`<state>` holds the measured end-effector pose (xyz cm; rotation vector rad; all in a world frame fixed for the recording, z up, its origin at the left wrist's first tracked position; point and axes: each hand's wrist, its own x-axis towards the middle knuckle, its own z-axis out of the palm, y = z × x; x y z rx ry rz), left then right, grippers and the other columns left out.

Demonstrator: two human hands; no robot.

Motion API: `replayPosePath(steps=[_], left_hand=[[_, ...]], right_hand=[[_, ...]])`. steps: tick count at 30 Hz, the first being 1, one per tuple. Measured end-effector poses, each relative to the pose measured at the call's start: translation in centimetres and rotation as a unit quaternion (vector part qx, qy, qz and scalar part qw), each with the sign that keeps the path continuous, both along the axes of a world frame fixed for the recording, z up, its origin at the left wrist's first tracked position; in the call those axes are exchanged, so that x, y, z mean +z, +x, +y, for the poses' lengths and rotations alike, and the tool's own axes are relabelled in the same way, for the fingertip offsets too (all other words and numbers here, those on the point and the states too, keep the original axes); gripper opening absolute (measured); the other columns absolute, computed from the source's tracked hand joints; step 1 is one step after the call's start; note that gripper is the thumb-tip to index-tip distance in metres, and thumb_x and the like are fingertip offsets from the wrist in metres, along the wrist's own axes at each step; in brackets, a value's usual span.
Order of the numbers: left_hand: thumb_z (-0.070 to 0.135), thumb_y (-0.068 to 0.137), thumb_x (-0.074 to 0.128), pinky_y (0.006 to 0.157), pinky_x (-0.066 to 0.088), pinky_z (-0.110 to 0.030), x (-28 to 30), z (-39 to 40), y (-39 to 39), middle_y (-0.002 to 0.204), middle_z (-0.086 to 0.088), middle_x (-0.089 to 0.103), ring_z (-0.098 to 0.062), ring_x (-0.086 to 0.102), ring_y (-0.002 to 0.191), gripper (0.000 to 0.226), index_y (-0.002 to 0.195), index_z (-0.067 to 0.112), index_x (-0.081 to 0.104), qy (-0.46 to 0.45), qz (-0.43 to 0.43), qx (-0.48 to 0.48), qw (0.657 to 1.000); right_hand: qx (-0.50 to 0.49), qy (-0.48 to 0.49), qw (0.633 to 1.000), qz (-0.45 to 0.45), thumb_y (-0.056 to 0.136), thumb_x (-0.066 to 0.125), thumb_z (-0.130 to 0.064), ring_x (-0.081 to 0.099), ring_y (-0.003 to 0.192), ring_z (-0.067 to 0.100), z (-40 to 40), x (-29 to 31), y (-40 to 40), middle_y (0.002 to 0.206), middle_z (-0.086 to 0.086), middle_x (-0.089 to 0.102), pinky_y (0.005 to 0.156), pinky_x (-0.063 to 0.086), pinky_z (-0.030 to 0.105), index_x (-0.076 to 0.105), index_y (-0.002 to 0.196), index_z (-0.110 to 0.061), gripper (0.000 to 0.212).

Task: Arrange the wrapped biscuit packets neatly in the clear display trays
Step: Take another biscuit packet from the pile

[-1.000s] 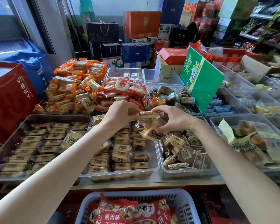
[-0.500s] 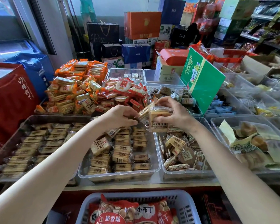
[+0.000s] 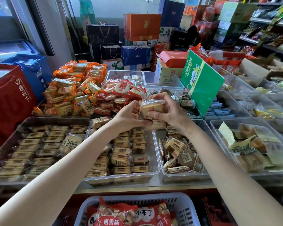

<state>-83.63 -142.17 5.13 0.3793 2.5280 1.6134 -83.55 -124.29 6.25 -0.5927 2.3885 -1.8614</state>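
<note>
Head view, both hands (image 3: 168,111) gripping biscuit packets (image 3: 152,109), Chinese labels

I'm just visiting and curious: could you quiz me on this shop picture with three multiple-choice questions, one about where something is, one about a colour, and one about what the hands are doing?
1. Where is the stack of packets that the hands hold?
A. In the air above the trays
B. Lying in the basket
C. On top of the green box

2. What colour is the tilted box right of the hands?
A. Blue
B. Green
C. Black

3. What are the two hands doing?
A. Both hang empty
B. Only the left hand holds something
C. Both grip the same stack

Answers:
1 A: the stack is held up clear of the middle tray.
2 B: its broad face is green.
3 C: the left hand and right hand curl their fingers round the stack from either side.
</note>
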Motion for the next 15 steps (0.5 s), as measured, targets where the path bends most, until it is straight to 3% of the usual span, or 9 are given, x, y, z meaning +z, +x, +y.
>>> replayPosePath(steps=[4,10,13,15], left_hand=[[0.02,0.064,0.085,0.091,0.05,-0.049,-0.2,-1.4,0.1,0.118,-0.005,0.059,-0.032,0.059,0.105,0.062,0.115,0.028,0.049,0.053,-0.015,0.027,0.998],[0.014,0.069,0.079,0.093,0.051,-0.038,-0.1,-1.5,1.0,0.124,-0.007,0.059,-0.024,0.062,0.108,0.066,0.125,0.023,0.045,0.155,-0.065,-0.022,0.986],[0.012,0.071,0.078,0.09,0.053,-0.041,0.5,-0.9,0.8,0.122,-0.007,0.059,-0.027,0.064,0.103,0.062,0.123,0.023,0.046,0.162,-0.045,0.009,0.986],[0.008,0.073,0.076,0.086,0.054,-0.044,0.8,-0.6,0.7,0.12,-0.006,0.06,-0.028,0.066,0.098,0.058,0.12,0.022,0.047,0.155,-0.03,0.031,0.987]], right_hand=[[0.005,0.003,1.0,0.013,0.072,0.075,-0.013,0.058,0.109,0.017,-0.2,0.5,-0.1,0.126,0.015,0.054,0.082,0.054,0.023,0.054,0.104,-0.032,0.043],[-0.004,-0.072,0.997,0.01,0.058,0.076,-0.029,0.058,0.112,0.03,-1.0,0.5,0.6,0.127,0.018,0.055,0.074,0.059,0.041,0.051,0.103,-0.031,0.052],[-0.018,-0.147,0.988,-0.032,0.058,0.075,-0.024,0.061,0.106,0.027,-1.3,0.2,0.7,0.113,0.009,0.064,0.067,0.06,0.04,0.056,0.1,-0.026,0.046],[-0.032,-0.218,0.972,-0.076,0.055,0.074,-0.029,0.066,0.09,0.014,-1.3,0.1,0.5,0.092,-0.005,0.071,0.062,0.058,0.033,0.06,0.094,-0.023,0.043]])
